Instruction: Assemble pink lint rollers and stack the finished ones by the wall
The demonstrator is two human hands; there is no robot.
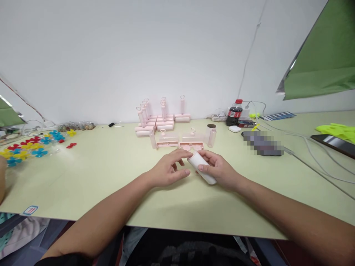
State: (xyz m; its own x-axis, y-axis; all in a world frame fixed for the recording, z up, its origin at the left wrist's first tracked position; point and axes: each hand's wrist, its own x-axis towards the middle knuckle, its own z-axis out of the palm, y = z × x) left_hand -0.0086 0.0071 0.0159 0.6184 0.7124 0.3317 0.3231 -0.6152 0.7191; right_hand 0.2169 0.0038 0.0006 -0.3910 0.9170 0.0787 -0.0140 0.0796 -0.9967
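My right hand [219, 168] is closed around a white tube-like piece [202, 168], thumb on its near side. The piece is tilted, its upper end toward the left and away from me. My left hand [170, 168] is open beside it, thumb and fingers apart. Its stretched fingertips reach the piece's upper end; whether they touch it I cannot tell. Just beyond my hands lie two open pink cases [167, 145], [191, 145] with clear parts behind them. A clear pinkish tube [211, 137] stands to their right, and a smaller clear tube [152, 139] to their left.
Several pink-and-white cases [165, 126] with upright heart-topped tubes stand near the wall. At right are a cola bottle [234, 112], a blurred dark object [262, 143], cables and a phone [334, 145]. Colourful flower-shaped pieces [39, 152] lie at left, near another person's arm [2, 177].
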